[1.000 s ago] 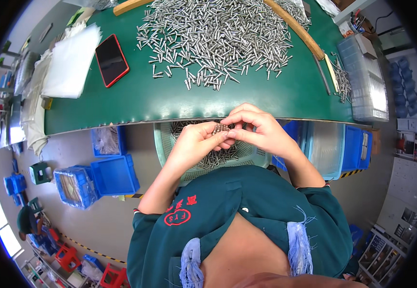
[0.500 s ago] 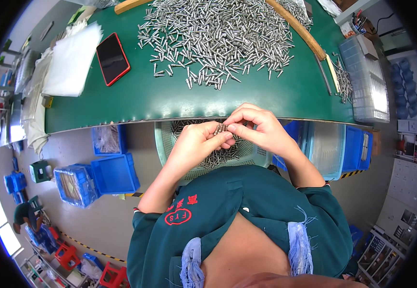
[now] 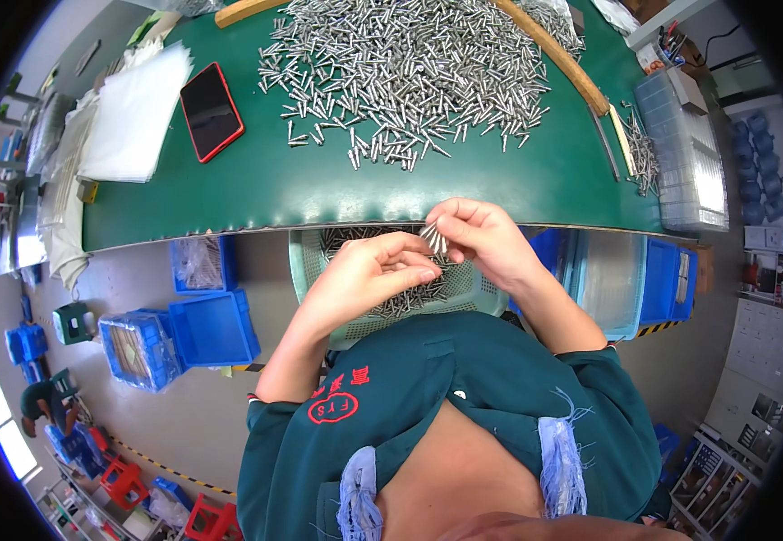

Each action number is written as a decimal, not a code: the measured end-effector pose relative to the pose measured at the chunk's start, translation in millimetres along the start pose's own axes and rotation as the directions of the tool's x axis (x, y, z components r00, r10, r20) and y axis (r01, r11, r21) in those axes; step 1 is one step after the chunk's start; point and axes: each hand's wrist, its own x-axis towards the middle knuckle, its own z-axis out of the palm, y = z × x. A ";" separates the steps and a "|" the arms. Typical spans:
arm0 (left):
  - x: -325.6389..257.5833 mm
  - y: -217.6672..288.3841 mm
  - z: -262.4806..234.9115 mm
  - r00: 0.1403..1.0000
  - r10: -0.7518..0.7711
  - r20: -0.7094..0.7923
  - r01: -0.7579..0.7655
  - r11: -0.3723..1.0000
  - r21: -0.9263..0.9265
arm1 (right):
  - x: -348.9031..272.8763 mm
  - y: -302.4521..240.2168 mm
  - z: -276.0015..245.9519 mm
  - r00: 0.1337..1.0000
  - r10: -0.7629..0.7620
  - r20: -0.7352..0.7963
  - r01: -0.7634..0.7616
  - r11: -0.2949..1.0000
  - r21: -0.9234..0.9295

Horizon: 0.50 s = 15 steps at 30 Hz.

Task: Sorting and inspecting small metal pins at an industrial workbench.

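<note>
My right hand (image 3: 483, 236) pinches several slim silver metal pins (image 3: 434, 240) between thumb and fingers, their ends fanned out at the table's front edge. Just left of it, my left hand (image 3: 375, 275) has its fingers curled in and the thumb laid against them. Whatever it may hold is hidden. Below both hands is a pale green perforated basket (image 3: 471, 302) with many darker metal pins (image 3: 419, 298) in it. A large heap of silver metal pins (image 3: 419, 81) spreads over the green tabletop (image 3: 319, 194) beyond my hands.
Wooden strips (image 3: 558, 56) border the heap. A red-edged phone (image 3: 212, 113) and white sheets (image 3: 134, 117) lie to the left. Clear plastic boxes (image 3: 680, 149) stand at the right. Blue bins (image 3: 214, 326) sit on the floor; another person (image 3: 44, 401) is far left.
My hands have drawn apart slightly. The pins that were between both hands' fingertips are now fanned out in my right hand, and my left thumb has shifted.
</note>
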 end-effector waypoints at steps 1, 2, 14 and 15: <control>-1.7 2.6 -1.3 1.000 0.019 0.002 -0.018 0.999 -0.037 | 0.6 5.8 -4.5 0.998 0.047 0.040 -0.056 0.963 0.264; -1.7 3.7 -2.5 0.999 0.045 -0.022 -0.045 0.999 -0.010 | 3.4 10.5 -4.8 0.996 0.082 0.035 -0.089 0.911 0.403; -3.1 -7.3 -22.2 0.957 0.116 -0.265 -0.132 0.990 -0.045 | 1.1 7.4 0.6 0.998 0.061 0.028 -0.066 0.962 0.266; -2.6 -8.4 -24.7 0.946 0.134 -0.295 -0.136 0.991 0.011 | -1.3 3.0 4.9 1.000 0.005 -0.028 -0.007 0.999 -0.054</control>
